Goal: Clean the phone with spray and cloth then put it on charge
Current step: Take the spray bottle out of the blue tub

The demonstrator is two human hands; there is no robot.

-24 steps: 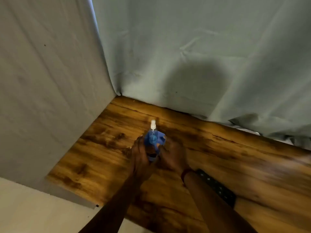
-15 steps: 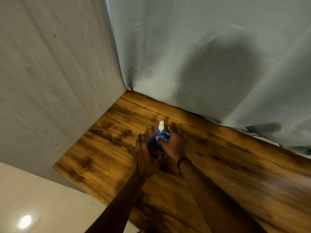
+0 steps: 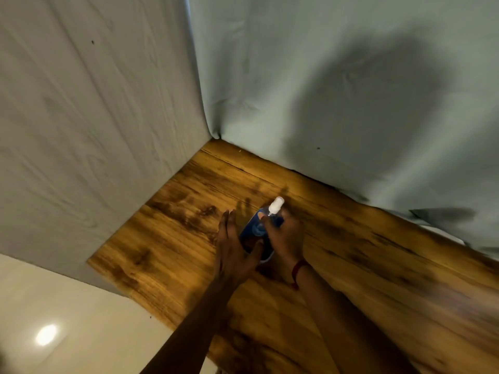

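At the far-left corner of the wooden table [image 3: 378,265], head view: a blue spray bottle [image 3: 255,228] with a white nozzle [image 3: 276,205] sits between both hands. The bottle is tilted, nozzle end leaning up and away to the right. Can't tell if its base touches the tabletop, since the hands cover it.

Grip side: right hand [image 3: 285,238] has its fingers curled round the bottle's right side and upper body, with one fingertip [image 3: 263,215] just under the nozzle. Firm hold. Red thread band [image 3: 298,271] on that wrist.

Support side: left hand [image 3: 232,247] is flat, fingers straight and together, pointing away, palm turned toward the bottle's left side. Its thumb [image 3: 256,249] is spread out and lies across the lower part of the bottle. Not wrapped round it. The fingers are just beside the bottle; contact there is unclear.

Surroundings: pale cloth [image 3: 324,76] hangs behind the table and along its left side, meeting in the corner, and a big shadow falls on the back panel. Pale glossy floor [image 3: 67,306] at bottom left, with a bright light reflection [image 3: 46,334]. The frame is a bit motion-blurred.
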